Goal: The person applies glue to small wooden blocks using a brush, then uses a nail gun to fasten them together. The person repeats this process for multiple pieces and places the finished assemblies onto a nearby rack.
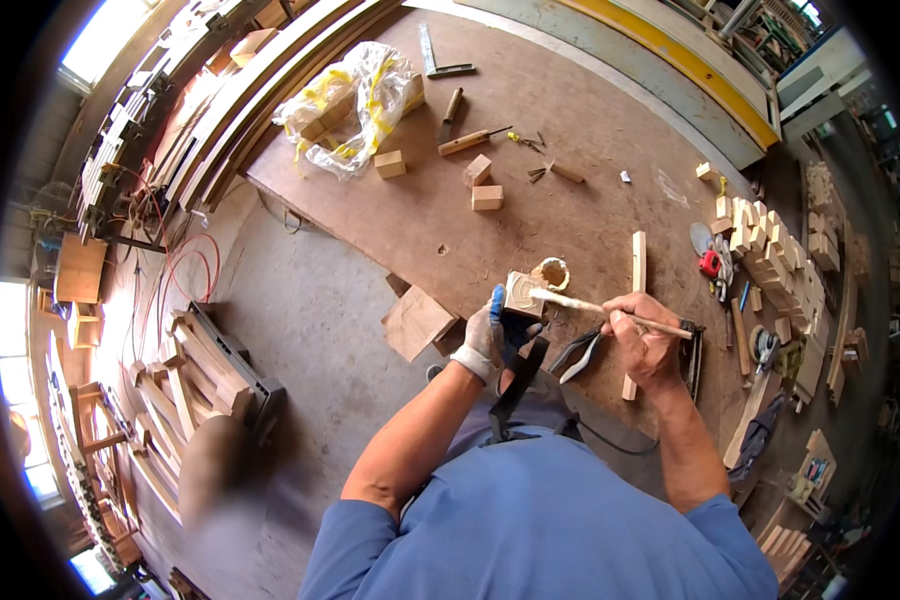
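A work glove, white with blue fingertips, covers my left hand (pixel 482 338). Its fingers are closed around a small wooden block (pixel 522 292), whose top face has pale wet-looking smears. My bare right hand (pixel 648 345) grips a thin wooden-handled brush (pixel 618 314), and its whitish tip touches the block's right edge. Just beyond the block stands a small round pot (pixel 551 272) with a crusted, cream-coloured rim. Pliers (pixel 580 357) lie on the bench near my right hand, beside a narrow wooden strip (pixel 638 262) that passes partly behind that hand.
Loose wooden blocks (pixel 487 198) and chisels (pixel 465 142) lie farther up the bench (pixel 370 215). At its far left are a plastic bag (pixel 380 95) and a try square (pixel 436 62). Stacked wood pieces (pixel 780 250) and a red tape measure (pixel 710 264) sit at right. Wooden frames (pixel 175 400) stand at left.
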A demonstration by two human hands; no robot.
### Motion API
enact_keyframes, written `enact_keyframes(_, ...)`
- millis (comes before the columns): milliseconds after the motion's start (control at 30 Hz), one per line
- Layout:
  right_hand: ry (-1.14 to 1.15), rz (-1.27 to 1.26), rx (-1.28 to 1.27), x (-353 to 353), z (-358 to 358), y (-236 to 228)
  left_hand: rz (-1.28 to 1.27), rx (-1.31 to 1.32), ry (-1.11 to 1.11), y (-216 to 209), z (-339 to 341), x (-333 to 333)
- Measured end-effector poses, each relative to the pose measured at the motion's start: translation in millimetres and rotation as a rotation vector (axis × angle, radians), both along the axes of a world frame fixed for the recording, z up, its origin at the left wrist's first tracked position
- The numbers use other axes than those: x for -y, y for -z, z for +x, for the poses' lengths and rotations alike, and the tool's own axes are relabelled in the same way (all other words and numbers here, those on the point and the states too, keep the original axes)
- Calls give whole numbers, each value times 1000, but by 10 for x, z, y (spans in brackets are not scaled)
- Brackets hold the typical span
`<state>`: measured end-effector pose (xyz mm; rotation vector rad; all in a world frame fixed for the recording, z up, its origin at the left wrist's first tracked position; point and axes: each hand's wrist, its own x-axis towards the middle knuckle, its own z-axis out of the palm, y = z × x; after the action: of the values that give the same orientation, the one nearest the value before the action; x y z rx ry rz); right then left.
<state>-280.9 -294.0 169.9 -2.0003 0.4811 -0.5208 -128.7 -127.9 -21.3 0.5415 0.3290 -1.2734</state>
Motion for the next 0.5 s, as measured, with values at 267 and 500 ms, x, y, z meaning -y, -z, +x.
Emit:
enact_keyframes(267,41,17,-10,30,33,101,-18,11,10,0,9,5)
enact_keyframes(500,19,11,-42,-35,-37,96,9,20,-35,56,11,9)
